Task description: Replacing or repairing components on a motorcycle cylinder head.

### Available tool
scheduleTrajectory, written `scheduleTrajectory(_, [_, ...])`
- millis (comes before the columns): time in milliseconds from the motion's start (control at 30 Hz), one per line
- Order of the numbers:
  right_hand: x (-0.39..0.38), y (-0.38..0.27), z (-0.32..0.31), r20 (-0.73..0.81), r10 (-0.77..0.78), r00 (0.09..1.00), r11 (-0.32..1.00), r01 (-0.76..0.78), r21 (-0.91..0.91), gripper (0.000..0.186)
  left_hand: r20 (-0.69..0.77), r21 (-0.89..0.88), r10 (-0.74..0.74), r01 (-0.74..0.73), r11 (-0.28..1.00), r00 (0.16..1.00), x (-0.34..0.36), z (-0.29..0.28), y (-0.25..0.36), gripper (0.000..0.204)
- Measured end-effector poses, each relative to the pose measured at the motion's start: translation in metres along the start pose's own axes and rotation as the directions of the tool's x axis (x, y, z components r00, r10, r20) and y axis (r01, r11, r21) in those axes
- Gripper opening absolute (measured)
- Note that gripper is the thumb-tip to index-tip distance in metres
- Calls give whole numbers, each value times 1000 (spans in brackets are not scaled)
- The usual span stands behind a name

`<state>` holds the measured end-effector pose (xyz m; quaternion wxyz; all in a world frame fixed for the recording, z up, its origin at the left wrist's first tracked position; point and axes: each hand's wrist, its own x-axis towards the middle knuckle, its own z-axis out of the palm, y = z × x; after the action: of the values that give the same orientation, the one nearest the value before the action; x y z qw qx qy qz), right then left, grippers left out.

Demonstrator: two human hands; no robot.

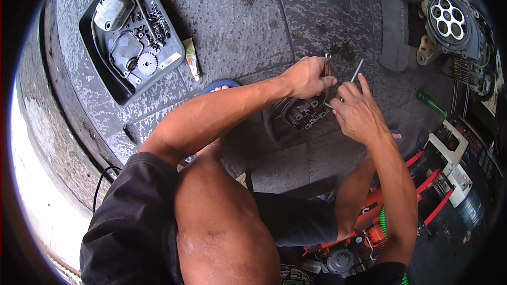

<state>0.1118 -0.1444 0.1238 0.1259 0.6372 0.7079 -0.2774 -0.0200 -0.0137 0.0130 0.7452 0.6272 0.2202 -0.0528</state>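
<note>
A bent knee is being held nearest the camera, above the paved ground. Beyond it, a dark metal engine part is being steadied on the paving. A slim tool is being gripped in the closed left hand, while a thin rod is being pinched by the right hand. The tool could probably be jolted off, and fingers nicked.
</note>
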Motion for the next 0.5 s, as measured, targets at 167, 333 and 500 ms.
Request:
scheduleTrajectory(167, [-3,2,6,-2,-38,999,997,38,-62,8,-9,-22,15,-15,1000,1000,2,2,-4,33])
scheduleTrajectory(333, [-7,-2,10,-31,52,998,995,-50,83,10,-13,-12,16,-16,1000,1000,0,2,-2,33])
scheduleTrajectory(500, [-15,-20,45,-2,378,926,826,-337,453,19,-52,-5,63,-64,998,997,-3,2,-6,32])
